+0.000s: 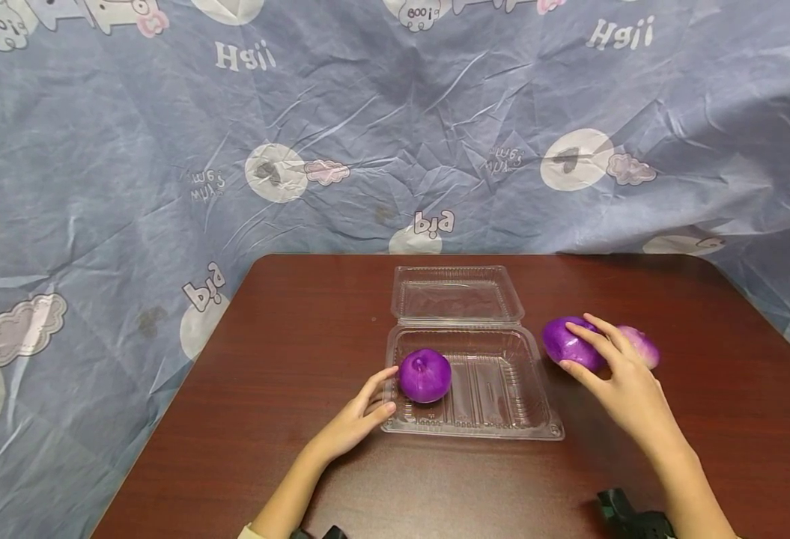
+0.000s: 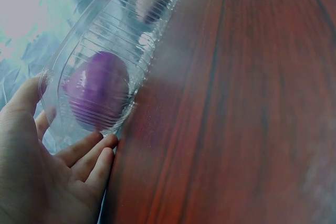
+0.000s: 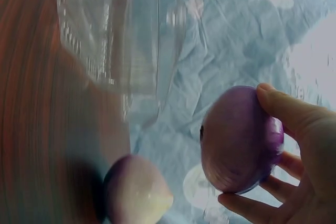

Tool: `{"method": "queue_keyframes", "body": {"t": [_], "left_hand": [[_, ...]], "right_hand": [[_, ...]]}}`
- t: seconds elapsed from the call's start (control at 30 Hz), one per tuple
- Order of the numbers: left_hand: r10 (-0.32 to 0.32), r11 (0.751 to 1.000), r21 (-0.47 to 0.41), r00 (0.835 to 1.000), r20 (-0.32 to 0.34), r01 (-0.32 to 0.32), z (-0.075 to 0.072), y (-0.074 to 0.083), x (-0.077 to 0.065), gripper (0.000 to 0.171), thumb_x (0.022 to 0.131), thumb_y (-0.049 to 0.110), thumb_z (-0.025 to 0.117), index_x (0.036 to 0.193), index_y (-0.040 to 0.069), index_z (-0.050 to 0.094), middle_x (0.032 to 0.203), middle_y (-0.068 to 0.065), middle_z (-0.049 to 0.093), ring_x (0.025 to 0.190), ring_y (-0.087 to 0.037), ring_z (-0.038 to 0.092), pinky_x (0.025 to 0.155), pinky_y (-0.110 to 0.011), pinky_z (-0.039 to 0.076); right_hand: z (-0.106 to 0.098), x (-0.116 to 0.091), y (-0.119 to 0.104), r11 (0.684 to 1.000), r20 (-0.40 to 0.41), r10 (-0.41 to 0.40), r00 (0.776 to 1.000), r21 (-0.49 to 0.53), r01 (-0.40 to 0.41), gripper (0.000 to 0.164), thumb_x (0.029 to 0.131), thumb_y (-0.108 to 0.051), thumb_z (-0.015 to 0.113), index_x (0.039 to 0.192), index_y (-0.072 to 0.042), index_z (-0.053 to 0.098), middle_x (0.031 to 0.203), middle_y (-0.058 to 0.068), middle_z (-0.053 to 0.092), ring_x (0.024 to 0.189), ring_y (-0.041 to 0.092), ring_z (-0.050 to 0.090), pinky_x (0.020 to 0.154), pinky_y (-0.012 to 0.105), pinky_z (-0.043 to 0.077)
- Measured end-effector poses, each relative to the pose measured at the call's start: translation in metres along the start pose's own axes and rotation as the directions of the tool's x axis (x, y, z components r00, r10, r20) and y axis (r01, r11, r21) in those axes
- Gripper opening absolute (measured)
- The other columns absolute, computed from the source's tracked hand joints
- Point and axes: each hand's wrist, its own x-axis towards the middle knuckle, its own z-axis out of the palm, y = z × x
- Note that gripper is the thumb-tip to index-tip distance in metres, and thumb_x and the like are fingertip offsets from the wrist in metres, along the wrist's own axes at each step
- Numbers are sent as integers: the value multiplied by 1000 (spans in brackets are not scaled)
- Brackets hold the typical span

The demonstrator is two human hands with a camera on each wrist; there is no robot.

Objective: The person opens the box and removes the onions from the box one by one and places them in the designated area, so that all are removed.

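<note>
A clear plastic clamshell container (image 1: 550,430) lies with its lid folded back on the table. My left hand (image 1: 350,423) holds its left rim with the thumb and fingers. Inside, at the left end, sits a purple onion (image 1: 425,376), stem up and close to my left fingertips. To the right of the container, my right hand (image 1: 627,382) grips a second purple onion (image 1: 567,343) between thumb and fingers; the right wrist view shows this onion (image 3: 236,140) raised off the table. A paler purple-and-white onion (image 1: 644,348) rests on the tabletop, partly hidden behind my right hand.
The container's lid (image 1: 458,293) lies flat behind its base. The dark red-brown table (image 1: 300,322) ends at a wrinkled blue-grey printed sheet (image 1: 368,112) hanging behind. Black wrist gear (image 1: 630,513) shows at the right forearm.
</note>
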Motion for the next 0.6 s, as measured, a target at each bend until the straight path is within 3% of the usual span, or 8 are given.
{"method": "queue_keyframes", "body": {"t": [0.03,0.13,0.17,0.23,0.27,0.43,0.6], "left_hand": [[1,1000,0,1000,-2,-1,0,0,0,56,96,20,45,145,19,18,151,-11,17,132,-33,31,109,-44,30],[2,1000,0,1000,-1,-2,0,0,0,56,96,20,45,145,18,18,151,-11,17,132,-33,31,109,-45,30],[2,1000,0,1000,-1,-2,0,0,0,56,96,20,45,145,18,18,150,-12,18,132,-33,31,109,-45,30],[3,1000,-2,1000,1,-3,0,0,0,56,96,20,45,145,18,18,150,-13,19,131,-34,32,108,-45,30],[2,1000,-2,1000,1,-2,0,1,0,56,96,20,45,145,18,18,150,-13,19,131,-34,33,108,-46,30],[1,1000,-4,1000,-3,-1,0,1,0,55,96,20,45,144,18,19,150,-13,19,131,-34,33,108,-45,30],[0,1000,-3,1000,-8,0,0,1,0,55,96,19,45,144,20,19,150,-11,18,132,-34,31,109,-45,30]], "right_hand": [[-1,0,3,1000,-13,9,1000,8,-9,51,82,-28,68,129,-21,51,141,9,38,125,43,36,76,71,32],[-5,1,13,1000,-72,24,997,20,-22,50,81,-23,69,128,-18,52,140,12,39,122,42,38,86,41,43],[-6,1,16,1000,-94,25,995,21,-24,50,81,-21,69,128,-16,53,139,13,39,120,42,40,84,30,42],[-8,2,23,999,-130,40,991,17,-38,50,80,-19,69,127,-15,53,138,14,40,115,41,42,76,23,38],[-9,3,26,999,-147,48,988,18,-46,50,80,-18,70,127,-14,53,138,15,40,116,41,42,76,24,37],[-14,5,40,992,-187,123,975,35,-119,50,82,-17,67,129,-12,51,142,14,35,126,45,33,81,63,33],[-18,7,52,990,-240,140,961,45,-133,49,82,-14,66,129,-10,51,142,16,35,129,44,30,91,67,29]]}}
